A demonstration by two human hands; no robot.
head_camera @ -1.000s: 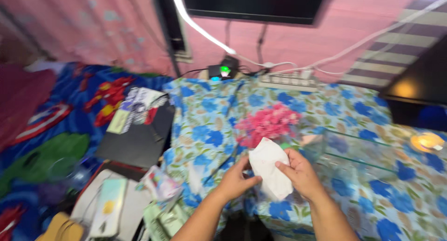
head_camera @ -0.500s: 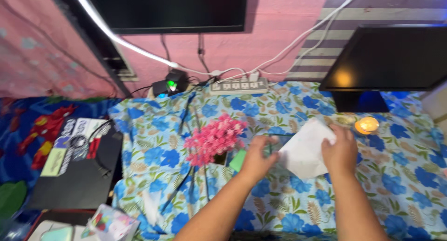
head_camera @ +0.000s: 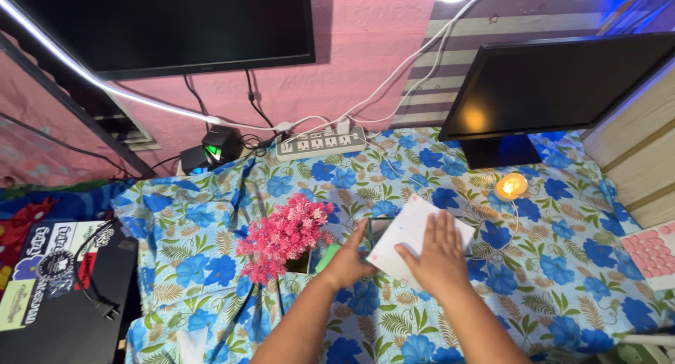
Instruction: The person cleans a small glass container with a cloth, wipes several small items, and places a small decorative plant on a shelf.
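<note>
My right hand (head_camera: pixel 432 255) lies flat, fingers stretched, on a white sheet of paper (head_camera: pixel 402 229) and presses it onto a glass pane (head_camera: pixel 371 227) that rests on the blue flowered tablecloth (head_camera: pixel 534 280). At the pane's left edge my left hand (head_camera: pixel 349 258) grips it, thumb on top. A small green object (head_camera: pixel 325 258) lies just left of that hand. A bunch of pink artificial flowers (head_camera: pixel 285 234) stands beside it, a little further left.
A dark monitor (head_camera: pixel 555 83) stands at the back right with a glowing orange lamp (head_camera: pixel 511 186) before it. Another screen (head_camera: pixel 162 27) hangs at the back left. A power strip (head_camera: pixel 320 143) with cables lies by the wall. A stickered black laptop (head_camera: pixel 56 287) sits far left, a pink keyboard (head_camera: pixel 650 251) far right.
My view has swung right and steadied over the table. The white paper, held up in both hands earlier, now lies flat under my right hand on the glass, and my left hand has gone to the pane's edge.
</note>
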